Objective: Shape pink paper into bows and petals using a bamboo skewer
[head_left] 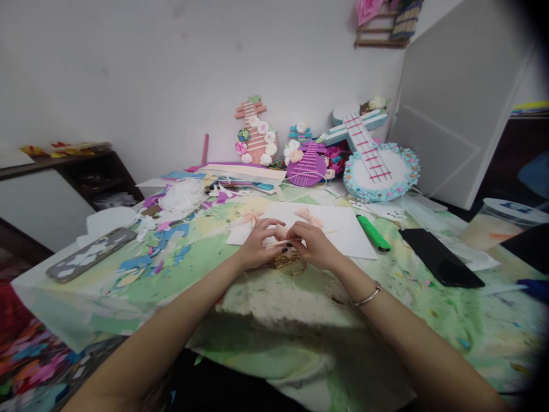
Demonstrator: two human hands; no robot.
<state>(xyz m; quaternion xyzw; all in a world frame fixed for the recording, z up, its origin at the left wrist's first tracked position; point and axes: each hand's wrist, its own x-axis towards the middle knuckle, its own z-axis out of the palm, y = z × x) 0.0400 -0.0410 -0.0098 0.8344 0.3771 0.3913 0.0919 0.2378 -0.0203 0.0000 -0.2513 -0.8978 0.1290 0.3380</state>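
Observation:
My left hand (261, 245) and my right hand (316, 246) meet above the near edge of a white sheet (345, 236). Both pinch a small, thin pale strip (281, 244) between their fingertips; whether it is paper or a stick I cannot tell. Some of the left fingers stay curved and apart. Just below the hands lie gold-handled scissors (294, 266), their blades hidden. Two gathered peach paper pieces (309, 217) lie on the sheet beyond the hands, one behind each.
At right lie a green box cutter (373, 233), a black phone (441, 257) and a lidded tub (493, 223). At left are a grey phone (91, 253), blue scraps (165, 252) and white string (182, 195). Decorated paper instruments (373, 163) lean along the wall.

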